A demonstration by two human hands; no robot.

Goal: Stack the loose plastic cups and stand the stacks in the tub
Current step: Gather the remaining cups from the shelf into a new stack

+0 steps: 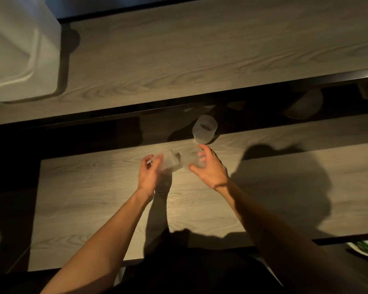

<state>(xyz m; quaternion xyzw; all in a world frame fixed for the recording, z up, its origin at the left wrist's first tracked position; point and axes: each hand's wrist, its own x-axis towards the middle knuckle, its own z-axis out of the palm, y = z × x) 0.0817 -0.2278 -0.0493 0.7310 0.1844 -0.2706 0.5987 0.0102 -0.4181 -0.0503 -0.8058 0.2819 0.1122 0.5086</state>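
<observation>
Head view, dim and a little blurred: a white tub (pixel 19 49) sits at the far left on the upper table (pixel 200 49), and no cups can be seen in the part of it that shows. Lower down, over the near table (pixel 83 198), the left hand (pixel 149 175) is closed around a short stack of cups (pixel 168 163) held on its side. Just beside it, the right hand (pixel 210 168) grips a single cup (pixel 191 161), its fingers curled round the wall, and the two seem about to be nested together; whether they already touch is hard to say. Beyond the right hand, a loose cup (pixel 204 129) stands alone at the back edge of the near table. Farther right, in the shadow under the upper table, a pale round shape (pixel 306 105) may be another cup. Judging from this, stacking is under way, and the move to the tub is still ahead.
</observation>
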